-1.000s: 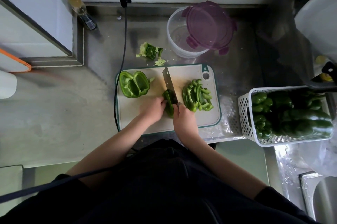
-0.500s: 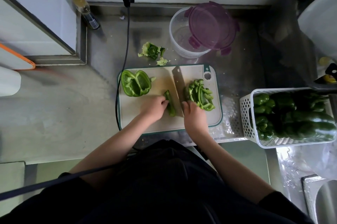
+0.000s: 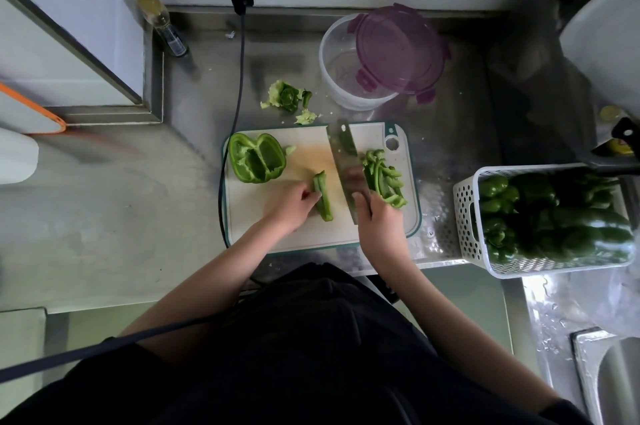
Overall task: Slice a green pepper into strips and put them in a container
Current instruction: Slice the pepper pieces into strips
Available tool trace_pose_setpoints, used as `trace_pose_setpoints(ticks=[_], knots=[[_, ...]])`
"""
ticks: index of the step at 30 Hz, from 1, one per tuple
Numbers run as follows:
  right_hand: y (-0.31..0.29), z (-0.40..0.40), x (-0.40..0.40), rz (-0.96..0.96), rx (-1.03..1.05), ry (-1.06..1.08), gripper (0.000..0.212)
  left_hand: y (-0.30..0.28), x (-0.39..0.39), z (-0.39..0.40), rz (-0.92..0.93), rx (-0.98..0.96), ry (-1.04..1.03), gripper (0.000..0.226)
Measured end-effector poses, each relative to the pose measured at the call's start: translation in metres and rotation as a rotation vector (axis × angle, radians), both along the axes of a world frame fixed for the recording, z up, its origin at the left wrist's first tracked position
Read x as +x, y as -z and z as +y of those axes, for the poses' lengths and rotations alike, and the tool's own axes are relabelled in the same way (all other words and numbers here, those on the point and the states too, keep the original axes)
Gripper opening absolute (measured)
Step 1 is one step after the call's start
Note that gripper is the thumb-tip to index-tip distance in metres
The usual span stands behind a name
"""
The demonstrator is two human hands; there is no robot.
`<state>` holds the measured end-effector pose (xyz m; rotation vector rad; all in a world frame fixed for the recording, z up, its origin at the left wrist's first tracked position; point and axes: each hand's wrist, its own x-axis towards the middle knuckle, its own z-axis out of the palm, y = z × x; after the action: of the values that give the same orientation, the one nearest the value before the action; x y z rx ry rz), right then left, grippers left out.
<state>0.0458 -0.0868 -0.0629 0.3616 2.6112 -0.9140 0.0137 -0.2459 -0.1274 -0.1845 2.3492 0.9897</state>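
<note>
I'm gripping the steel cleaver (image 3: 343,165) w/ right hand (image 3: 379,227), left hand (image 3: 291,204) pinching a narrow green pepper piece (image 3: 322,196) on the white cutting board (image 3: 311,234); strips pile (image 3: 382,178) done, half pepper (image 3: 256,157) & clear round container (image 3: 341,78) still waiting.

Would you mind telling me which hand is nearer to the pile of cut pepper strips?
Right. The right hand grips the knife beside the strips; the left hand sits across the blade.

The knife (image 3: 346,165) handle is hidden inside the right hand (image 3: 379,222), part of the container (image 3: 337,74) beyond that hand is covered by its purple lid (image 3: 398,47), and the sink (image 3: 613,379) is cut off at the frame's edge
</note>
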Motion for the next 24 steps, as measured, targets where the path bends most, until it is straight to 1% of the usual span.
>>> trace_pose_setpoints(ticks=[2, 3, 4, 6, 7, 11, 14, 16, 17, 19, 21, 24], knots=[[0.001, -0.008, 0.003, -0.019, 0.021, -0.028, 0.027, 0.001, 0.0, 0.001, 0.022, -0.031, 0.011, 0.035], [0.001, -0.012, 0.004, -0.028, 0.08, -0.081, 0.027, 0.001, 0.001, 0.001, 0.024, -0.048, 0.016, 0.036], [0.001, -0.016, 0.006, -0.023, 0.169, -0.17, 0.025, 0.002, 0.001, 0.001, 0.021, -0.065, 0.022, 0.035], [0.005, -0.02, 0.011, 0.017, 0.336, -0.36, 0.012, 0.004, 0.002, 0.001, 0.016, -0.089, 0.039, 0.033], [0.007, -0.02, 0.013, 0.031, 0.382, -0.408, 0.009, 0.005, 0.003, 0.001, 0.023, -0.094, 0.043, 0.032], [0.009, -0.019, 0.018, 0.033, 0.46, -0.484, 0.026, 0.006, 0.006, -0.003, 0.038, -0.047, 0.032, 0.026], [0.004, -0.016, 0.02, 0.039, 0.479, -0.538, 0.044, 0.005, 0.01, -0.008, 0.026, 0.038, -0.005, 0.029], [0.003, -0.014, 0.019, 0.141, 0.512, -0.508, 0.051, -0.002, 0.017, -0.013, 0.065, 0.074, -0.037, 0.028], [0.005, -0.013, 0.019, 0.185, 0.553, -0.487, 0.056, -0.008, 0.023, -0.015, 0.133, 0.047, -0.038, 0.031], [0.011, -0.01, 0.021, 0.23, 0.602, -0.43, 0.065, -0.022, 0.033, -0.018, 0.384, -0.039, 0.022, 0.034], [0.016, -0.007, 0.023, 0.268, 0.609, -0.391, 0.063, -0.033, 0.039, -0.019, 0.633, -0.036, 0.123, 0.025], [0.02, -0.004, 0.021, 0.309, 0.626, -0.333, 0.058, -0.038, 0.037, -0.016, 0.887, -0.005, 0.298, 0.018]])
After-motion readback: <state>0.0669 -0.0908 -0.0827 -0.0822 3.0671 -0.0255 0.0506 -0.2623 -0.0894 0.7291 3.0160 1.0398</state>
